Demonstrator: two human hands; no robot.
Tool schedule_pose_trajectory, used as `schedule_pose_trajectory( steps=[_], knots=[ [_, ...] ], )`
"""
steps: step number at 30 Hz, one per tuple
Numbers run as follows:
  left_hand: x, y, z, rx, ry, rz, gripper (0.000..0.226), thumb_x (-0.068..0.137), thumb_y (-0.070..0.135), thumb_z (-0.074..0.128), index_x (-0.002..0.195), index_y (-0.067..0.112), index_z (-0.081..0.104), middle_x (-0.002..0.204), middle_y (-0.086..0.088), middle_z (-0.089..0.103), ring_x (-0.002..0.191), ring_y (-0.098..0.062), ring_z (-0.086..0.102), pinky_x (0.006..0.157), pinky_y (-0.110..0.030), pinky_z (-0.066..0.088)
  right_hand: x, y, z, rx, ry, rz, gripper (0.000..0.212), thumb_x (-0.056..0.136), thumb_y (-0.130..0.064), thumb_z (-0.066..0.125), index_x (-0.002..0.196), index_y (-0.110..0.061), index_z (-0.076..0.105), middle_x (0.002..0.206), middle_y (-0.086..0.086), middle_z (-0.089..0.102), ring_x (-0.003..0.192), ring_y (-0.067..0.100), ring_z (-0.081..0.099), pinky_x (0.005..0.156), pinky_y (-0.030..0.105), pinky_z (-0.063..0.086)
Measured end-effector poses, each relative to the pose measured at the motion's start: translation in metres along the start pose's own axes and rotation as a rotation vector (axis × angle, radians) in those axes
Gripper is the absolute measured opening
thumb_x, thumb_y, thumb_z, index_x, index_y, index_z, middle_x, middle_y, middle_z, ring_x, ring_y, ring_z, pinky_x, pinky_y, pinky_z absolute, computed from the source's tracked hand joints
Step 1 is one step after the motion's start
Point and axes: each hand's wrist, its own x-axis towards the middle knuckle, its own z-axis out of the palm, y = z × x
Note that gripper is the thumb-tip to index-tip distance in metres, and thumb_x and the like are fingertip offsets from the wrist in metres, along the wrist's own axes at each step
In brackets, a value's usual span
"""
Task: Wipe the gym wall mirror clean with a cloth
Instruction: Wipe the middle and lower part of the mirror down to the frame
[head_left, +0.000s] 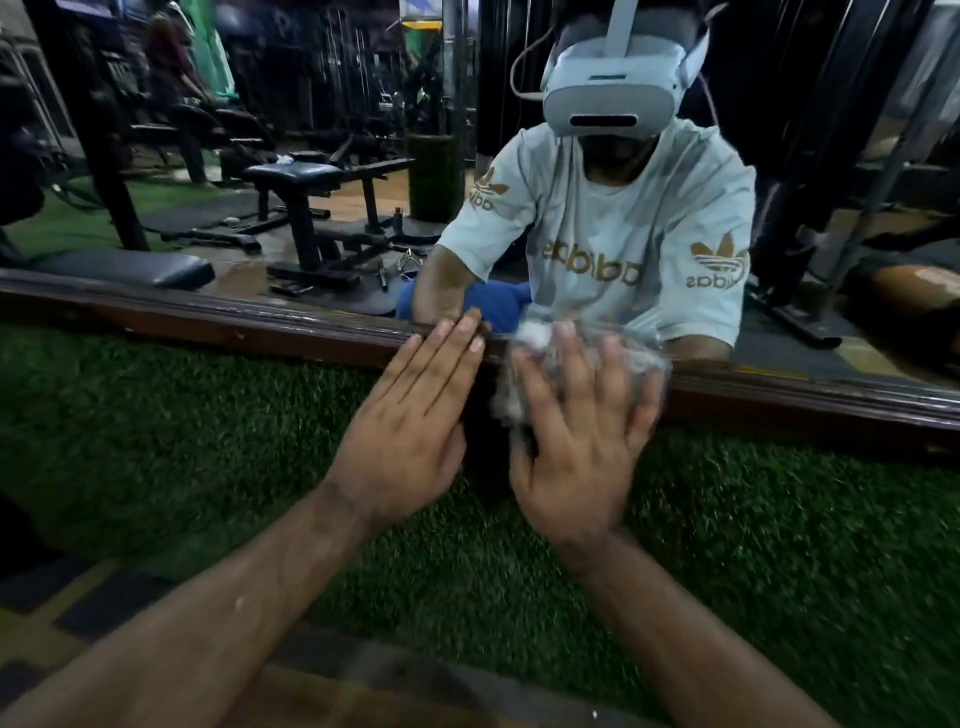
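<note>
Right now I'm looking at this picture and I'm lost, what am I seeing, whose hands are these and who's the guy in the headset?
There is no machine here, only one person. The single picture comes from a camera worn on that person's head, looking forward and down, so the two arms reaching in from the bottom are their own. The figure in the white headset is the same person, reflected in the gym wall mirror; the benches and machines behind are reflections too. The left hand lies flat, fingers straight, with its fingertips on the mirror's brown wooden frame. The right hand presses a whitish cloth against the lower edge of the mirror; it is blurred, so it is probably wiping. Below the frame is green artificial turf.
</note>
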Motion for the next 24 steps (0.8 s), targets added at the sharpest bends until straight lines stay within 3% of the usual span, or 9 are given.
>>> schedule_pose_trajectory(
  steps=[2,4,10,15,20,24],
  knots=[
    [-0.009,-0.015,-0.003,0.022,0.002,-0.048,0.083,0.081,0.011,0.06,0.156,-0.003,0.026,0.165,-0.018,0.021,0.155,-0.03,0.016,0.126,-0.049,0.017,0.002,-0.013,0.006,0.003,-0.066,-0.125,0.057,0.095,-0.034,0.066,0.151,-0.028,0.055,0.162,0.005,0.044,0.154,0.031,0.033,0.128,0.056,0.011],
    [-0.017,-0.028,-0.005,0.077,-0.005,-0.057,0.082,0.083,0.013,0.06,0.156,-0.003,0.025,0.165,-0.019,0.021,0.155,-0.031,0.016,0.125,-0.051,0.018,0.009,-0.01,0.007,-0.002,-0.077,-0.173,0.054,0.097,-0.035,0.064,0.15,-0.03,0.056,0.162,0.003,0.045,0.154,0.03,0.036,0.127,0.056,0.018],
    [-0.018,-0.027,-0.004,0.008,0.013,-0.015,0.078,0.089,0.017,0.059,0.156,-0.003,0.025,0.166,-0.018,0.019,0.155,-0.03,0.015,0.125,-0.05,0.018,0.006,-0.019,0.007,-0.018,-0.032,-0.013,0.053,0.098,-0.035,0.057,0.15,-0.026,0.056,0.162,0.008,0.044,0.154,0.033,0.032,0.127,0.06,0.011],
    [-0.03,-0.062,-0.012,0.076,0.009,-0.066,0.082,0.084,0.014,0.059,0.157,0.0,0.025,0.166,-0.015,0.019,0.155,-0.029,0.014,0.125,-0.051,0.016,0.018,-0.044,0.02,0.028,-0.107,-0.16,0.051,0.099,-0.032,0.058,0.149,-0.026,0.058,0.162,0.005,0.045,0.154,0.03,0.035,0.127,0.058,0.017],
    [-0.035,-0.073,-0.006,0.104,0.026,-0.063,0.084,0.085,0.017,0.06,0.157,-0.001,0.022,0.167,-0.017,0.015,0.155,-0.033,0.011,0.124,-0.055,0.018,0.01,-0.052,0.028,-0.016,-0.013,0.0,0.049,0.102,-0.034,0.05,0.149,-0.022,0.058,0.161,0.01,0.045,0.154,0.034,0.033,0.127,0.061,0.009],
    [-0.043,-0.095,-0.012,0.08,0.03,-0.019,0.082,0.083,0.016,0.061,0.156,-0.002,0.027,0.165,-0.019,0.02,0.155,-0.031,0.016,0.124,-0.052,0.021,0.01,-0.078,0.037,0.0,-0.099,-0.143,0.048,0.106,-0.037,0.041,0.151,-0.026,0.054,0.162,0.007,0.044,0.154,0.031,0.033,0.127,0.058,0.012]
  ],
)
